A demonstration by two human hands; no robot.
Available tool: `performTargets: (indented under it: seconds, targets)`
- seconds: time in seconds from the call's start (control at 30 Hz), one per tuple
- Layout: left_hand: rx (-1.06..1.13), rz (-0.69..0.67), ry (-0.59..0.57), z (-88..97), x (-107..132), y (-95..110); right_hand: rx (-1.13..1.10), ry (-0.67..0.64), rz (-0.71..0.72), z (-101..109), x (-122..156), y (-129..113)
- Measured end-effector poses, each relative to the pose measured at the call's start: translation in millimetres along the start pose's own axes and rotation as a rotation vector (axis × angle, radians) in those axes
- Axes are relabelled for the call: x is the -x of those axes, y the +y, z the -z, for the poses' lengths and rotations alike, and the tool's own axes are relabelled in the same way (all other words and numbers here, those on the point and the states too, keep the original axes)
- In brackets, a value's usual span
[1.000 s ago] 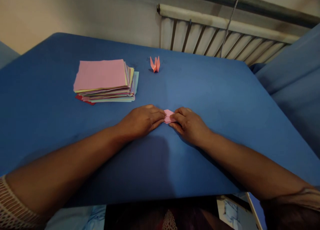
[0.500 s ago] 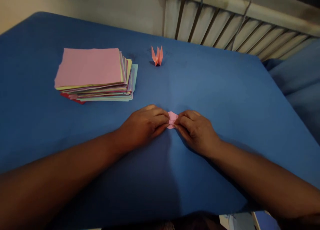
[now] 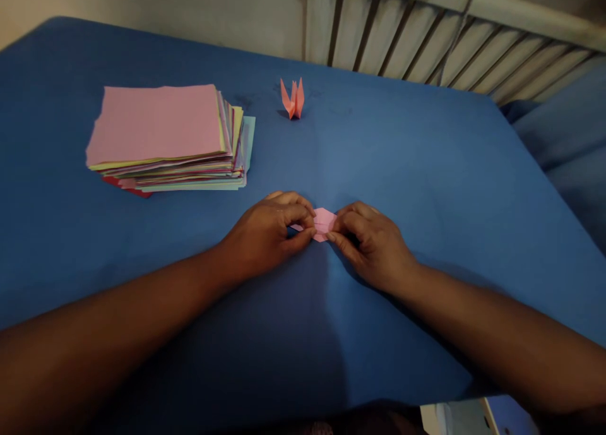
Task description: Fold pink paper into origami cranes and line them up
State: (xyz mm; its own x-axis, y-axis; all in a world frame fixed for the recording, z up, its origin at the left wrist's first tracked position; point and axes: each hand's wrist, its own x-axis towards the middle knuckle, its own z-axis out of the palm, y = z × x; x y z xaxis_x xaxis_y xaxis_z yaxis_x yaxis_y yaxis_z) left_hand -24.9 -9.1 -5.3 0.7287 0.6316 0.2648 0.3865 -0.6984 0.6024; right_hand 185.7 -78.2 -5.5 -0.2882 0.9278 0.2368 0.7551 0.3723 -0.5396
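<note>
Head-worn view, facing forward, down over table (image 3: 402, 157)

Left hand (image 3: 267, 236) and right hand (image 3: 381, 249) bare; 2 bare forearms (image 3: 142, 302), dark right sleeve (image 3: 575, 420), dark clothing (image 3: 379, 422) below.

The paper (image 3: 324, 221) is a small pink piece, folded into a compact shape with angled edges at its far and near sides, and it lies nearly flat between the left hand (image 3: 266, 234) and the right hand (image 3: 379, 245). A crease line runs across its middle from one hand toward the other. Its left end shows partly in the gap between the left thumb and fingers, while its right end is hidden under the right fingertips.
</note>
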Motion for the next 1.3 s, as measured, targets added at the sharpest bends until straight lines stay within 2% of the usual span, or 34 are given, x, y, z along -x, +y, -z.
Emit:
performTargets:
  seconds: [0.1, 0.23, 0.5, 0.9, 1.1, 1.3]
  targets:
    - [0.005, -0.003, -0.012, 0.7, -1, 1, -0.026, -0.020, 0.002, 1, -1, -1]
    - [-0.021, 0.045, -0.029, 2.0, -2, 3, -0.026, -0.038, -0.064, 2, -3, -2]
    - [-0.109, 0.164, -0.017, -1.1, -6, 9, -0.060, 0.003, -0.069, -2, -3, 2]
    - [-0.087, 0.148, -0.025, -1.2, -6, 9, -0.040, -0.034, -0.095, -1, -4, 0]
    - [-0.109, 0.246, -0.028, -0.7, -9, 11, 0.025, -0.061, -0.112, 1, -5, -6]
    - [-0.114, 0.273, -0.044, 1.0, -10, 11, 0.061, -0.016, -0.093, 0, -3, -6]
